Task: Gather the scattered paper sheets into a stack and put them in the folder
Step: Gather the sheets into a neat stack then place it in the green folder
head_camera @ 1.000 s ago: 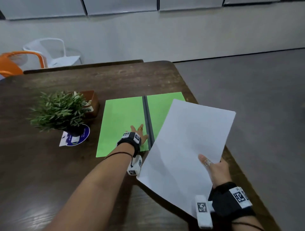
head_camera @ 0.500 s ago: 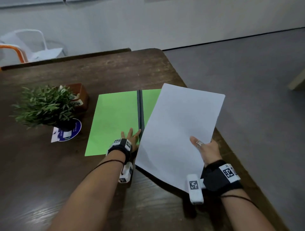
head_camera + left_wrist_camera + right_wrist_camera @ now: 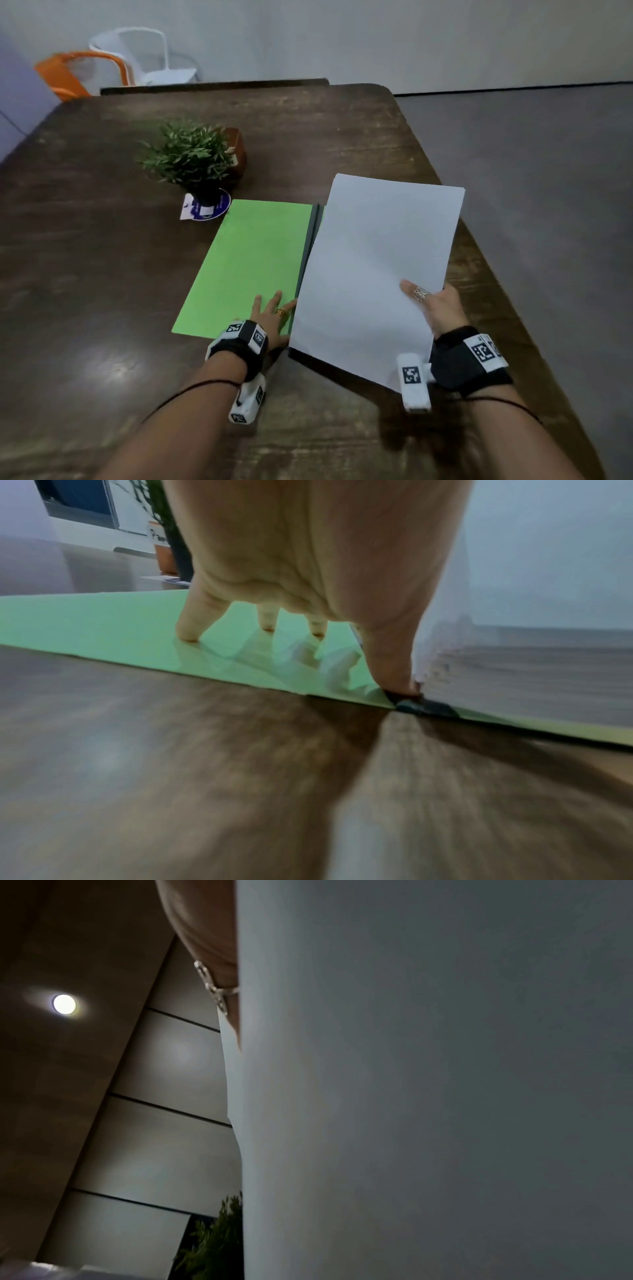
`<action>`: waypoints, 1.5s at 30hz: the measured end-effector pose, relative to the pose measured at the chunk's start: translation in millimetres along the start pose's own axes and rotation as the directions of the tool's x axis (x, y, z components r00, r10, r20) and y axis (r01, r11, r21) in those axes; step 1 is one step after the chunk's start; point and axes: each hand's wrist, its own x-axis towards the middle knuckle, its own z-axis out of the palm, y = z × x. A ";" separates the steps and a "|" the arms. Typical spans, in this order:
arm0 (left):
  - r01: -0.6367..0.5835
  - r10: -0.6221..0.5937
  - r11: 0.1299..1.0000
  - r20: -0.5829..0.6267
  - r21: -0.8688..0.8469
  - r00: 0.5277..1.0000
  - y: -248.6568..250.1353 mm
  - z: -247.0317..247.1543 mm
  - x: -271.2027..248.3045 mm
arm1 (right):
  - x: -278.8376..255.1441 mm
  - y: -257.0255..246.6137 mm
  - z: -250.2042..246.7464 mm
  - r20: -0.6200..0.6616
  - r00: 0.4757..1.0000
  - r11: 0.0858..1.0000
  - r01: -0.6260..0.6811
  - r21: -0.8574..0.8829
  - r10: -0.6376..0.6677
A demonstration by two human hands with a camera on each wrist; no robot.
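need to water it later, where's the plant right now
In the head view the plant stands left of centre on the table, just beyond the far left corner of the open green folder.

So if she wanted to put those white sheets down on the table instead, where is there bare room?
Bare dark wooden table lies left of the open green folder, and beyond the small potted plant toward the far edge. The right side is crowded: the white paper sheets held by her right hand cover it, and her left hand presses the folder.
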 end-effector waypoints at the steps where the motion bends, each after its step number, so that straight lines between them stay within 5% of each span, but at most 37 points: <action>1: 0.007 -0.007 1.000 0.012 -0.005 1.000 -12.8 25.9 4.6 | -7.3 2.1 2.7 0.015 1.000 1.000 -0.001 -0.001 0.001; 4: 0.013 -0.012 0.999 0.011 -0.042 1.000 -20.8 61.8 -17.3 | -25.5 9.5 10.5 0.063 0.998 1.000 -0.011 -0.023 0.012; 7: -0.031 0.030 0.999 -0.013 -0.045 0.999 -0.1 34.2 -74.5 | -38.7 13.6 17.1 0.098 0.994 0.997 -0.031 -0.066 0.038; 9: -0.027 0.015 0.966 -0.048 -0.255 0.999 1.7 4.6 -96.7 | -45.7 11.4 21.4 0.116 0.993 0.997 -0.021 -0.072 0.030; 11: -0.058 -0.062 0.795 -0.177 -0.604 0.982 -2.6 -34.6 -109.7 | -49.9 6.1 24.4 0.136 0.991 0.998 0.002 -0.068 0.008; 14: -0.177 -0.257 0.437 -0.311 -0.882 0.915 0.7 -85.2 -111.5 | -53.6 -6.9 27.0 0.187 0.979 0.991 0.094 -0.094 -0.076; 18: -0.345 -0.211 -0.120 -0.315 -0.931 0.925 22.0 -126.1 -110.3 | -50.6 -25.7 33.0 0.235 0.949 0.963 0.244 -0.113 -0.213; 26: -0.742 -0.559 -0.086 -0.584 -0.665 0.589 49.2 -142.7 -101.2 | -29.7 -47.9 38.3 0.197 0.912 0.911 0.389 -0.137 -0.360; 32: -0.838 -0.752 -0.048 -0.532 -0.544 0.389 90.9 -147.3 -100.6 | -18.8 -46.3 53.6 0.071 0.908 0.905 0.418 -0.080 -0.413; 34: -0.834 -0.768 -0.041 -0.517 -0.550 0.379 98.6 -142.3 -95.8 | -16.9 -39.6 56.3 0.052 0.917 0.912 0.398 -0.094 -0.395; 41: -0.721 -0.589 0.162 -0.652 -0.674 0.477 83.1 -111.5 -88.9 | -16.7 -27.4 42.3 0.125 0.949 0.948 0.301 -0.101 -0.288; 45: -0.830 -0.583 0.095 -0.706 -0.550 0.401 63.0 -149.3 -106.5 | -9.6 -56.6 36.0 0.164 0.928 0.930 0.353 -0.102 -0.334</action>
